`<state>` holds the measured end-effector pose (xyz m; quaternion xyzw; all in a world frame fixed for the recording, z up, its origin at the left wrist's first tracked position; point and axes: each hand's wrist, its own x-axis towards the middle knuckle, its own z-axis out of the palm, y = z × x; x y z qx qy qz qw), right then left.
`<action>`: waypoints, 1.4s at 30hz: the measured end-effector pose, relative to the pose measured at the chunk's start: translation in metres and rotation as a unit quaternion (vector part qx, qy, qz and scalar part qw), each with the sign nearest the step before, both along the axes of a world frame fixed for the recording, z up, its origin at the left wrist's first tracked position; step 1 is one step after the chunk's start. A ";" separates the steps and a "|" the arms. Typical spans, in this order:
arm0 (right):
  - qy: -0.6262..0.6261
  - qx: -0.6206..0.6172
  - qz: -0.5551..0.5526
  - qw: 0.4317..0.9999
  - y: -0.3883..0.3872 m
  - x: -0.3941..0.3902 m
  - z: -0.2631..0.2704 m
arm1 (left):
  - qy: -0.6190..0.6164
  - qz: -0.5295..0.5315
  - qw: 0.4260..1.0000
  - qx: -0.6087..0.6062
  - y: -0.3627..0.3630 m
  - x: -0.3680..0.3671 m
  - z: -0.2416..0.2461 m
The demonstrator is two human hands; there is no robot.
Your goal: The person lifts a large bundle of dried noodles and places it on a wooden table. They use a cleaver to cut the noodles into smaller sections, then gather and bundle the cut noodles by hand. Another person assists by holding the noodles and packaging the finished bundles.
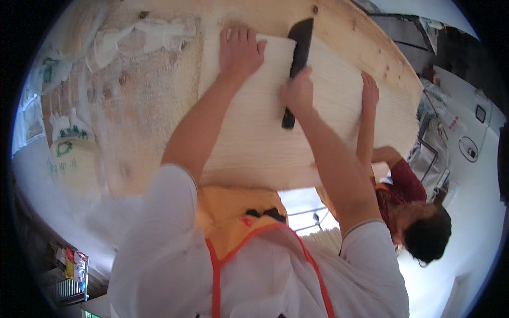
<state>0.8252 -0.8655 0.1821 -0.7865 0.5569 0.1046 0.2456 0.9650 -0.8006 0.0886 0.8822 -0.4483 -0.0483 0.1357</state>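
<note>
A wide layer of fine, pale strands point(254, 147), which look like dried noodles, lies across the wooden table before me. My left hand point(241, 53) rests palm down near its far edge, holding nothing, with the thumb apart from the fingers. My right hand point(299, 93), slightly blurred, grips a large dark knife point(303, 45) near its lower end. The broad, curved end of the blade points away from me and reaches past the layer's far edge onto bare wood. Whether the blade cuts into the strands cannot be seen.
At the right, a co-worker in a dark red top point(409, 181) lays a hand point(370, 91) on the layer. White plastic bags point(73, 159) with green print lie on the left of the wooden table point(381, 59). More strands point(324, 237) show beneath the table's near edge.
</note>
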 end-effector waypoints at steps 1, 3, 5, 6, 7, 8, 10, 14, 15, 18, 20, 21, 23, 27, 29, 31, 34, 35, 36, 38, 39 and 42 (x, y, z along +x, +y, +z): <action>0.021 0.014 0.017 1.000 -0.003 0.002 0.012 | -0.008 0.002 0.999 -0.037 0.001 -0.001 -0.003; 0.028 0.060 0.030 0.997 -0.014 0.017 0.034 | -0.009 0.007 0.997 -0.070 0.002 -0.001 -0.010; 0.079 0.160 -0.019 0.984 -0.007 0.011 0.049 | 0.000 -0.005 0.998 -0.055 0.004 -0.004 -0.017; 0.107 0.086 0.044 0.989 0.002 -0.004 0.035 | -0.016 -0.001 0.997 -0.073 0.004 -0.003 -0.020; 0.100 0.045 0.015 0.994 0.014 -0.013 0.016 | -0.006 -0.002 0.999 -0.041 0.003 -0.004 -0.022; 0.034 -0.017 0.009 0.999 0.025 -0.020 -0.001 | -0.024 0.016 0.999 -0.047 0.002 -0.003 -0.024; -0.004 -0.028 -0.009 1.000 0.037 -0.040 -0.035 | -0.025 0.022 0.999 -0.032 0.000 -0.001 -0.022; -0.011 -0.004 0.000 1.000 0.020 -0.085 -0.114 | -0.035 -0.003 0.998 -0.046 0.012 -0.006 -0.002; -0.038 -0.035 0.018 0.999 0.023 -0.088 -0.121 | -0.053 -0.015 0.998 -0.029 0.020 -0.009 0.005; -0.032 -0.012 0.006 0.999 0.019 -0.070 -0.101 | -0.004 -0.077 0.996 0.054 0.075 -0.054 0.029; -0.003 -0.004 0.006 1.000 0.019 -0.044 -0.061 | 0.034 -0.080 0.995 0.059 0.106 -0.078 0.033; 0.031 0.025 0.016 0.999 0.013 -0.032 -0.038 | 0.040 -0.070 0.996 0.039 0.118 -0.086 0.030; 0.007 0.046 0.063 0.997 -0.005 -0.020 0.002 | 0.037 -0.061 0.997 0.033 0.132 -0.098 0.023; 0.040 0.122 0.062 0.990 0.007 -0.034 0.027 | 0.023 -0.061 0.996 0.067 0.129 -0.102 0.007; 0.072 0.015 0.048 0.996 0.041 -0.045 0.013 | 0.021 -0.053 0.997 0.060 0.127 -0.101 0.007; 0.030 0.078 -0.008 0.996 0.050 -0.047 0.003 | 0.024 -0.043 0.998 0.040 0.127 -0.101 0.012; 0.030 0.062 0.049 0.996 0.043 -0.048 0.005 | 0.033 -0.042 0.996 0.065 0.129 -0.102 0.017; 0.025 0.042 0.052 0.997 0.037 -0.045 0.008 | 0.015 -0.044 0.995 0.084 0.129 -0.101 0.018; 0.024 0.042 0.062 0.997 0.034 -0.045 0.016 | 0.001 -0.042 0.996 0.081 0.129 -0.100 0.017; 0.047 0.139 0.005 0.989 0.044 -0.049 0.035 | -0.002 -0.048 0.992 0.118 0.127 -0.099 0.016; 0.036 0.097 0.013 0.995 0.055 -0.058 0.029 | 0.008 -0.050 0.992 0.114 0.127 -0.099 0.015; 0.002 0.011 0.013 1.000 0.077 -0.064 0.010 | 0.000 -0.044 0.995 0.095 0.128 -0.099 0.011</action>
